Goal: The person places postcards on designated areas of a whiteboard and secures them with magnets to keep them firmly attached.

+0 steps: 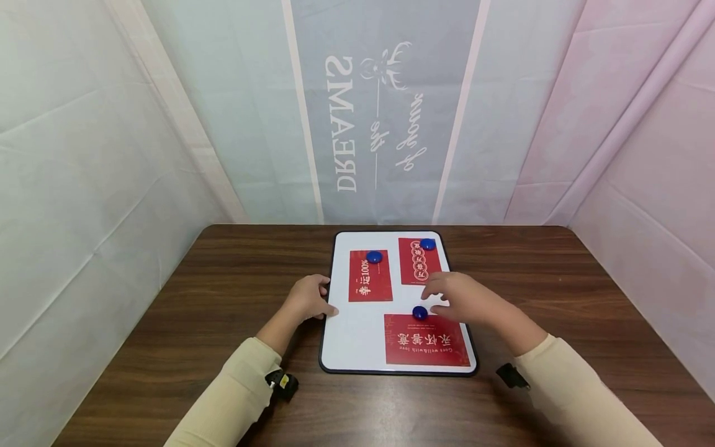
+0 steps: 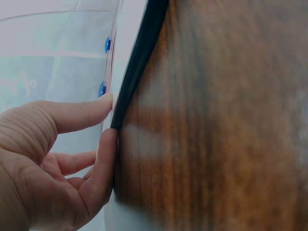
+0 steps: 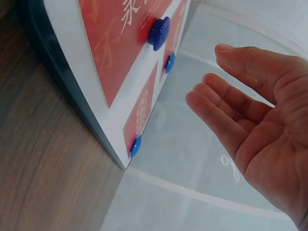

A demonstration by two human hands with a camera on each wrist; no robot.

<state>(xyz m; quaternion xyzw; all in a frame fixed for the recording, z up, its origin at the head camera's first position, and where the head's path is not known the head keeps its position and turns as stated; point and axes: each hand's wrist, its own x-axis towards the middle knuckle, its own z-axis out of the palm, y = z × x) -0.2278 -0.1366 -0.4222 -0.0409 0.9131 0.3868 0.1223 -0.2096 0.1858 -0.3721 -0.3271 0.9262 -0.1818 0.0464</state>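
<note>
A whiteboard (image 1: 357,335) with a dark frame lies on the table, bearing three red cards, each under a round blue magnet. My left hand (image 1: 307,298) holds the board's left edge, thumb on the white face and fingers against the rim (image 2: 126,91). Over the board's right side hovers my right hand (image 1: 460,299), holding nothing, its fingers loosely bent. Closest to it is the magnet (image 1: 420,313) at the top edge of the near card (image 1: 427,347). The other magnets sit on the left card (image 1: 363,282) and the far right card (image 1: 412,264).
The brown wooden table (image 1: 251,261) extends on both sides of the board. Behind it hangs a pale printed curtain (image 1: 385,124) with lettering, and light fabric walls stand left and right. Each sleeve cuff has a small black device (image 1: 283,383) by it.
</note>
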